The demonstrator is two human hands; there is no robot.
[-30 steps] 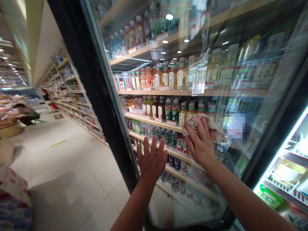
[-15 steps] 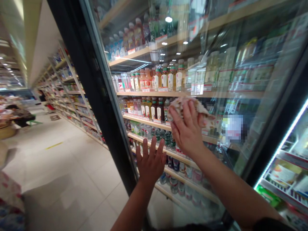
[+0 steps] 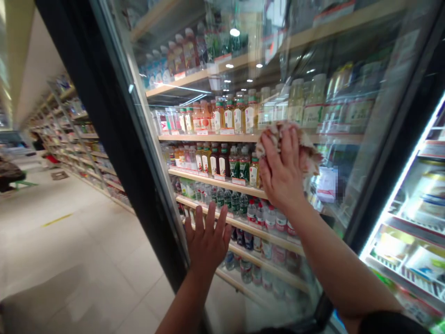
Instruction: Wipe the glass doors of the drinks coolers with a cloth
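Observation:
A glass door (image 3: pixel 264 273) in a dark frame fills the middle of the view, and shelves of bottled drinks show in the glass. My right hand (image 3: pixel 283 171) presses a crumpled, pale cloth with reddish-brown patches (image 3: pixel 306 148) against the pane, its fingers lying over the cloth. Lower and to the left, my left hand (image 3: pixel 208 241) has its fingers spread at the glass, near the left frame bar (image 3: pixel 114 134). It holds nothing.
Right of the door, lit cooler shelves (image 3: pixel 410 250) hold packaged goods. On the left, long store shelving (image 3: pixel 83 134) runs along a pale tiled floor (image 3: pixel 104 250). A person (image 3: pixel 10 174) is low down at the far left edge.
My right hand and the cloth have slid rightward and slightly up across the glass. My left hand stays spread on the pane. The view has shifted a little to the right.

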